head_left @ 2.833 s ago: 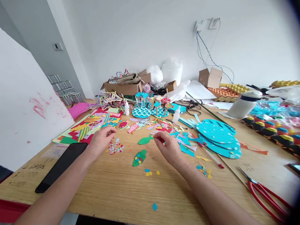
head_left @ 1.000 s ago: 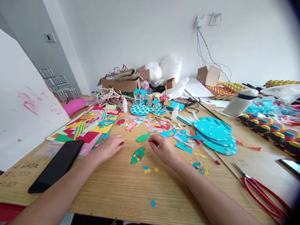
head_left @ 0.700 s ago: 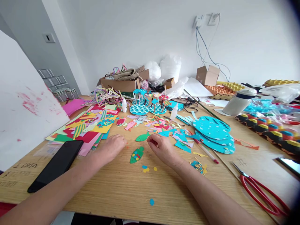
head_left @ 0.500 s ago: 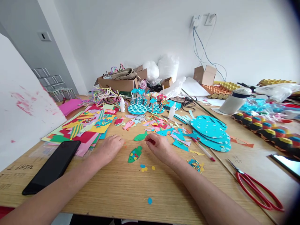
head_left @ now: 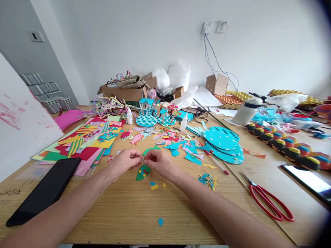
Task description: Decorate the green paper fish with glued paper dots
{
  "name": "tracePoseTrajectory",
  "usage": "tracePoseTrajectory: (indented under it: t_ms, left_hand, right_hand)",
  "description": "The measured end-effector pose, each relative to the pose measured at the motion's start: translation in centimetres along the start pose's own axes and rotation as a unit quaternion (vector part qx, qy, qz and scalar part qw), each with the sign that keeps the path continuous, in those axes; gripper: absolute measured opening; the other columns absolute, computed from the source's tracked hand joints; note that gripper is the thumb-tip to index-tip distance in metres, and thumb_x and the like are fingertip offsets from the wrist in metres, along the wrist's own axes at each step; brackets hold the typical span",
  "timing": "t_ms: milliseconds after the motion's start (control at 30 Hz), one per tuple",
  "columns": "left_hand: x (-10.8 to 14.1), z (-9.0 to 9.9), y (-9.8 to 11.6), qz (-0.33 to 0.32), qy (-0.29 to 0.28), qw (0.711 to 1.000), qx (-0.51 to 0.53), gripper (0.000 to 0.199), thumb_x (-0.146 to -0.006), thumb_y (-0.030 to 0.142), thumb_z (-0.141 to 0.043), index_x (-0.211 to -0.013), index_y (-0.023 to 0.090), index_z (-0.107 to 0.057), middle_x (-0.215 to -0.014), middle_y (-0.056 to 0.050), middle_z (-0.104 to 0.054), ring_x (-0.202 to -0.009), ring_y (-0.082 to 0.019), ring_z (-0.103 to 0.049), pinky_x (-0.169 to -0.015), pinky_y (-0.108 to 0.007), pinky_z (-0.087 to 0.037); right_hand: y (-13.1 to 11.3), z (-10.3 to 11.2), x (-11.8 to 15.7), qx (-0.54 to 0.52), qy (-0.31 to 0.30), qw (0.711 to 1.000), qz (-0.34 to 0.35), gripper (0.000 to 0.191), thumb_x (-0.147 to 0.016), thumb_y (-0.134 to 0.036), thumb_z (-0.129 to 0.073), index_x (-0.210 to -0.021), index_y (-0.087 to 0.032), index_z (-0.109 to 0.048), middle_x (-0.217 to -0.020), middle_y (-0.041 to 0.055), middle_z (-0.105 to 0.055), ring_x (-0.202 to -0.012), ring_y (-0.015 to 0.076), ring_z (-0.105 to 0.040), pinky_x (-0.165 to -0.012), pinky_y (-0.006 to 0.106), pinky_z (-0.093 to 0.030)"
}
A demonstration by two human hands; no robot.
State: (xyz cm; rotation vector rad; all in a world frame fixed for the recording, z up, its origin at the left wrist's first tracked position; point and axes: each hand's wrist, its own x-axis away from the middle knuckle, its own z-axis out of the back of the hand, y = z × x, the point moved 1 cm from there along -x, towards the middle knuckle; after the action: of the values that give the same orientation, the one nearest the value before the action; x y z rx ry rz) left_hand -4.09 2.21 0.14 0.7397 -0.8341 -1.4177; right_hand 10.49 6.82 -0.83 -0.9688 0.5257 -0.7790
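My left hand point(head_left: 128, 161) and my right hand point(head_left: 160, 163) meet fingertip to fingertip above the tabletop, both pinched closed. Whatever lies between the fingers is too small to make out. Just under them is a green paper fish point(head_left: 141, 173) with red, yellow and blue dots, its tail end partly covered by my right fingers. A second, plain green paper fish point(head_left: 150, 149) lies behind my right hand, partly hidden. Small blue and yellow paper dots point(head_left: 154, 187) lie nearer me, and a single blue dot point(head_left: 160, 221) sits close to the front edge.
At left are a black phone point(head_left: 43, 189) and a pile of coloured paper point(head_left: 59, 144). Red-handled scissors point(head_left: 270, 201) lie at right, beside a long stick. Blue discs point(head_left: 224, 144), paper scraps point(head_left: 192, 157) and glue bottles point(head_left: 129, 116) stand or lie farther back.
My hands have come together, the left moving right and the right shifting toward it, over the dotted green fish. The view has turned slightly to the right.
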Motion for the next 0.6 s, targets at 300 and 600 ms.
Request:
tracePoseTrajectory:
  t_ms: [300,600]
  left_hand:
    - [0.1,-0.7,-0.5,0.002,-0.027,0.999,0.024,0.020,-0.071,0.032,-0.047,-0.069,0.015,-0.056,-0.055,0.004,-0.050,-0.051,-0.010,-0.046,-0.048,-0.021,-0.036]
    - [-0.1,0.2,-1.6,-0.066,0.045,0.988,-0.133,0.013,-0.070,0.017,-0.047,-0.071,0.018,-0.060,-0.068,0.000,-0.061,-0.064,-0.016,-0.054,-0.060,-0.027,-0.041]
  right_hand:
    - [0.2,0.1,-0.5,0.077,-0.007,0.997,-0.018,0.010,-0.070,-0.015,-0.051,-0.065,-0.014,-0.060,-0.053,-0.0055,-0.047,-0.049,0.0057,-0.039,-0.044,0.017,-0.025]
    - [0.5,0.3,-0.4,0.143,-0.061,0.986,-0.053,0.014,-0.072,-0.022,-0.051,-0.063,-0.015,-0.060,-0.049,-0.0064,-0.043,-0.047,0.0055,-0.036,-0.042,0.016,-0.025]
